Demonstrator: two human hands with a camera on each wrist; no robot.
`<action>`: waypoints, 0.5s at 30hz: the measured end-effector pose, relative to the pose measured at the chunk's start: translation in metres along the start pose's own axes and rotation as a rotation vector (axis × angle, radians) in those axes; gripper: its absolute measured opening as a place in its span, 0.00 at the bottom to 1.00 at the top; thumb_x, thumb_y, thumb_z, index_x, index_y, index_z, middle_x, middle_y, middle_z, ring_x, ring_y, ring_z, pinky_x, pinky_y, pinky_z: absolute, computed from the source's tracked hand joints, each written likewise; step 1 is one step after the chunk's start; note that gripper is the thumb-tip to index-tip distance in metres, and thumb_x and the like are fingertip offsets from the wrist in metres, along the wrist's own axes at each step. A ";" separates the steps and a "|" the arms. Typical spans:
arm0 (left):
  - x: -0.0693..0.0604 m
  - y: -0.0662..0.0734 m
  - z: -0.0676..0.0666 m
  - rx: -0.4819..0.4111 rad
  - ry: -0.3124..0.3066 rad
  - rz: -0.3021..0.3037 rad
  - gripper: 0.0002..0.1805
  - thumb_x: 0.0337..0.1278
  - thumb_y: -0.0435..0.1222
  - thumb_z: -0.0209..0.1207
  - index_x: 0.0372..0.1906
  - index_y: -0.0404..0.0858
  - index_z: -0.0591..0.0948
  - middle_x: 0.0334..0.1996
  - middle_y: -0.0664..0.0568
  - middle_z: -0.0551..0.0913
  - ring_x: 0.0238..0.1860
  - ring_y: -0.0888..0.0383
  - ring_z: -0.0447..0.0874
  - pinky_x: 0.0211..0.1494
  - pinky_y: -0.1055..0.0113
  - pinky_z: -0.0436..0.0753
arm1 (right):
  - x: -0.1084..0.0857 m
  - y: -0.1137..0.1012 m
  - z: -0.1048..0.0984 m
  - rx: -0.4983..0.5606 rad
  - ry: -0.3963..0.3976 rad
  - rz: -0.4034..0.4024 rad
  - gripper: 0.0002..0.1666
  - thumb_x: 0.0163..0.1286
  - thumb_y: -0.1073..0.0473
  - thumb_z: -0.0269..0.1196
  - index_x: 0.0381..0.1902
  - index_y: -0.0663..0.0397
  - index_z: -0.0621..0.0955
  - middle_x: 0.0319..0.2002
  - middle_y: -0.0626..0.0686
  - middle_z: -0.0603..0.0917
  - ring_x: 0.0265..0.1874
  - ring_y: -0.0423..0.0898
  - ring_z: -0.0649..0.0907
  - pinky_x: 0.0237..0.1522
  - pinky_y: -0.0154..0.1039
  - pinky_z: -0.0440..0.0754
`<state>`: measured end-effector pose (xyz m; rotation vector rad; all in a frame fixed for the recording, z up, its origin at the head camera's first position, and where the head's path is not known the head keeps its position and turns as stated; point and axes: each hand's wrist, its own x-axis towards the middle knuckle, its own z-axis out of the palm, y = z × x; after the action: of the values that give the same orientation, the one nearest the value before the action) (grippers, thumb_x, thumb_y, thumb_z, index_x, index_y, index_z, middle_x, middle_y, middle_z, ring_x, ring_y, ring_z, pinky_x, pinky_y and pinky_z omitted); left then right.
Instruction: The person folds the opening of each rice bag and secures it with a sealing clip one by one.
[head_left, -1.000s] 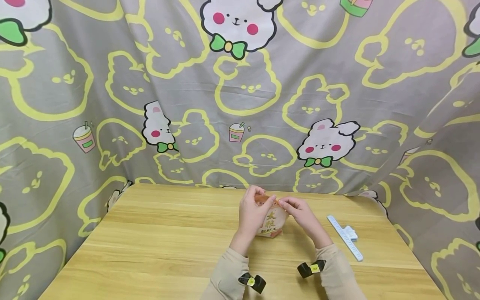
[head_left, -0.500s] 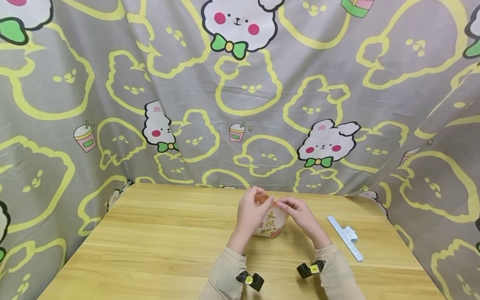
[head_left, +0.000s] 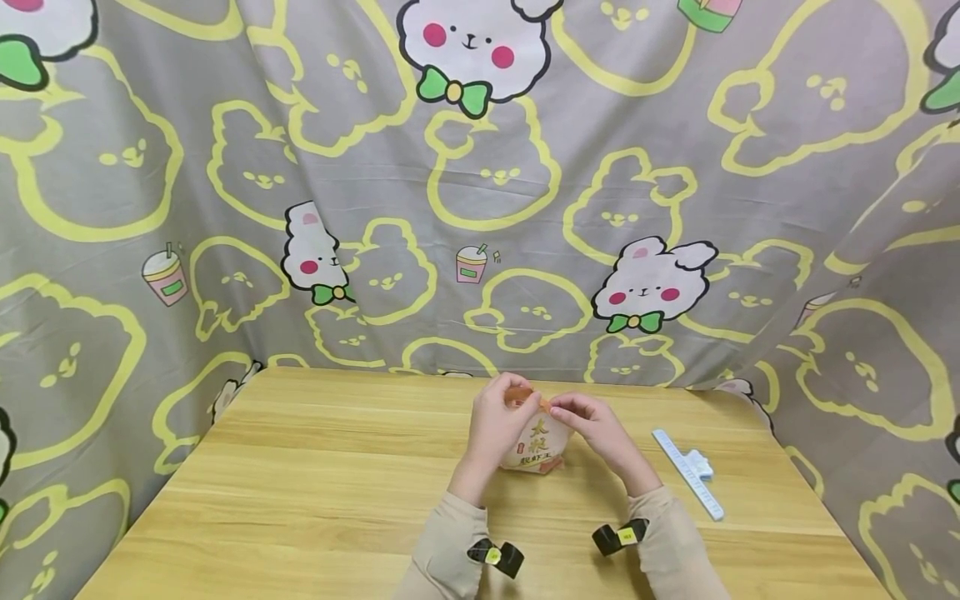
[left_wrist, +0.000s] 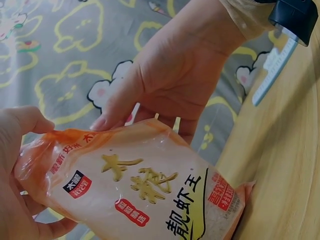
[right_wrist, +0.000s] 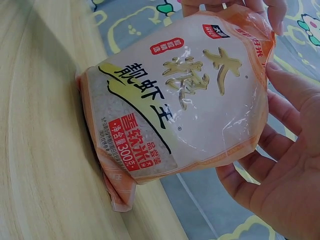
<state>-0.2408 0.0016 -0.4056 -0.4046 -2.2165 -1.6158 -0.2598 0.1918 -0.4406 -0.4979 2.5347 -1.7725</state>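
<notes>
A small plastic bag of rice point(head_left: 536, 446), whitish with orange edges and gold lettering, stands on the table between the two hands. My left hand point(head_left: 495, 421) grips the left part of its orange top edge, thumb on the near side. At the right part of that edge, my right hand point(head_left: 596, 425) pinches the plastic between thumb and fingers. The right wrist view shows the bag's front point(right_wrist: 185, 100) and grains through a clear window near the bottom. In the left wrist view, the crumpled top corner point(left_wrist: 35, 160) lies within the left hand's fingers.
A light blue bag clip point(head_left: 686, 475) with a long ridged bar lies on the wooden table point(head_left: 337, 492), right of the right forearm. Grey cloth point(head_left: 375, 167) with cartoon rabbits hangs behind and at both sides.
Both hands have shifted slightly left along with the top of the rice bag, the left one more than the right. Their hold on the top edge continues. The clip lies still.
</notes>
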 end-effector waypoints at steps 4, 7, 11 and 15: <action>0.000 0.000 -0.002 -0.015 -0.005 0.008 0.06 0.55 0.36 0.66 0.35 0.39 0.81 0.40 0.47 0.85 0.46 0.50 0.86 0.47 0.64 0.85 | 0.000 0.000 0.000 -0.005 -0.001 0.004 0.18 0.72 0.55 0.59 0.51 0.63 0.80 0.47 0.59 0.84 0.42 0.34 0.81 0.49 0.34 0.78; 0.001 -0.002 -0.002 -0.023 -0.015 0.011 0.05 0.56 0.35 0.65 0.36 0.39 0.81 0.41 0.47 0.85 0.48 0.50 0.86 0.49 0.61 0.85 | 0.001 -0.001 0.001 -0.012 0.001 0.010 0.18 0.71 0.54 0.60 0.50 0.62 0.80 0.46 0.56 0.85 0.42 0.35 0.81 0.48 0.34 0.78; 0.002 -0.003 -0.003 -0.029 -0.028 0.013 0.04 0.57 0.33 0.64 0.36 0.39 0.82 0.41 0.47 0.85 0.49 0.51 0.85 0.49 0.63 0.85 | 0.000 -0.002 0.001 -0.016 0.000 0.003 0.18 0.70 0.54 0.61 0.50 0.62 0.81 0.46 0.55 0.85 0.41 0.35 0.81 0.47 0.34 0.78; 0.002 -0.003 -0.004 -0.026 -0.036 0.028 0.03 0.58 0.33 0.63 0.36 0.38 0.82 0.41 0.47 0.85 0.49 0.51 0.85 0.48 0.66 0.84 | 0.000 -0.002 0.002 -0.008 -0.008 -0.019 0.17 0.70 0.56 0.62 0.50 0.64 0.80 0.47 0.61 0.84 0.41 0.36 0.81 0.45 0.33 0.79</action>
<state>-0.2436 -0.0034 -0.4060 -0.4735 -2.2074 -1.6367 -0.2590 0.1899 -0.4397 -0.5298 2.5410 -1.7639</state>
